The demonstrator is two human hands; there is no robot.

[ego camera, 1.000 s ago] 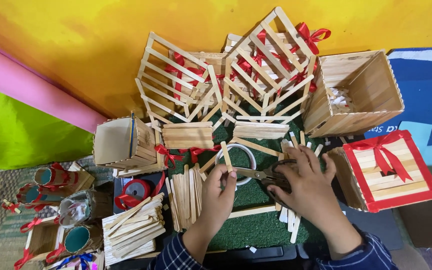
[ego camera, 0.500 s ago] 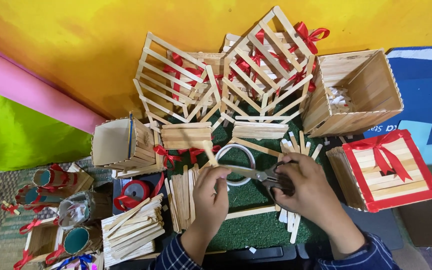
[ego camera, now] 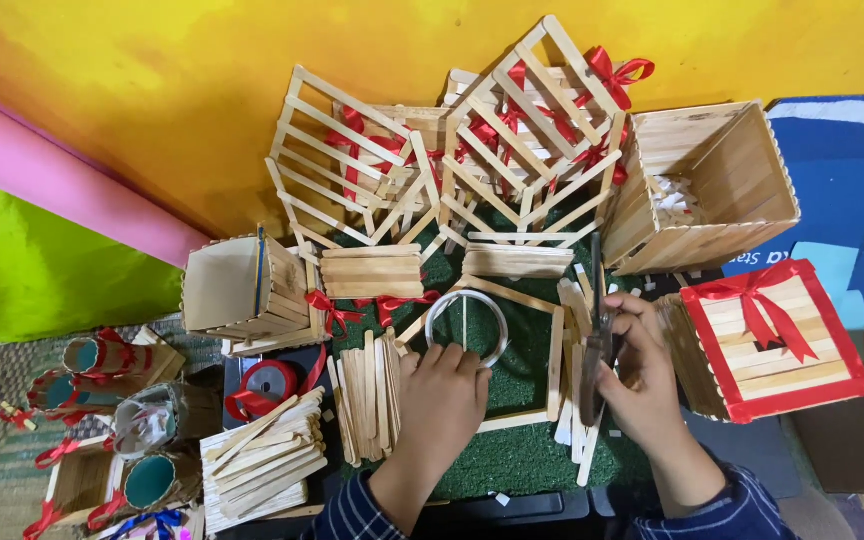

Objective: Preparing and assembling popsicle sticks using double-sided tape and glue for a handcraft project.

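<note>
Wooden stick box (ego camera: 712, 190) holds white scraps (ego camera: 674, 203); right hand (ego camera: 637, 375) near

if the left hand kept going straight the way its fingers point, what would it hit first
Most likely the clear ring just beyond the left hand, lying on the green mat; the fingers look almost at its rim, though depth is unclear.

The right hand (ego camera: 642, 385) has turned its scissors (ego camera: 594, 345) upright.

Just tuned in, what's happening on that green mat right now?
A person is working with flat wooden craft sticks. The left hand rests on the green mat beside a loose row of sticks, just below a white ring. The right hand holds dark scissors upright. Finished slatted stick boxes with red ribbon lie behind.
</note>
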